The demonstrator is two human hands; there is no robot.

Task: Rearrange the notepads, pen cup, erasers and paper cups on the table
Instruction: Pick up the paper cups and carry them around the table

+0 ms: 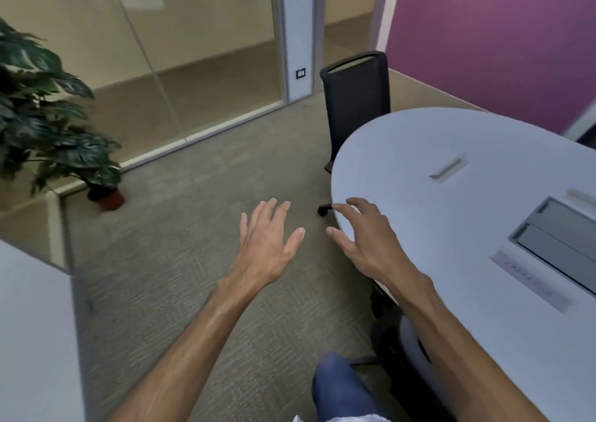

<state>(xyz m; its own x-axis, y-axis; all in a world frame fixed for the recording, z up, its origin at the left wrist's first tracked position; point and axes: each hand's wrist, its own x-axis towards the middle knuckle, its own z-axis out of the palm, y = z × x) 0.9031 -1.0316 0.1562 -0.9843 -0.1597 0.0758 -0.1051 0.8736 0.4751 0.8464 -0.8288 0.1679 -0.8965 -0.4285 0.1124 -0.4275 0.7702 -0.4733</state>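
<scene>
No notepad, pen cup, eraser or paper cup shows in the head view. A rounded white table (419,215) fills the right side. My left hand (267,241) hovers over the carpet to the left of the table's edge, fingers spread, holding nothing. My right hand (361,234) reaches over the table's curved left edge with fingers apart and slightly curled, also holding nothing.
A grey cable hatch (561,241) is set into the table at the right, with a pale strip (450,168) further back. A black office chair (356,99) stands behind the table's end. A potted plant (48,115) stands at the left by a glass wall.
</scene>
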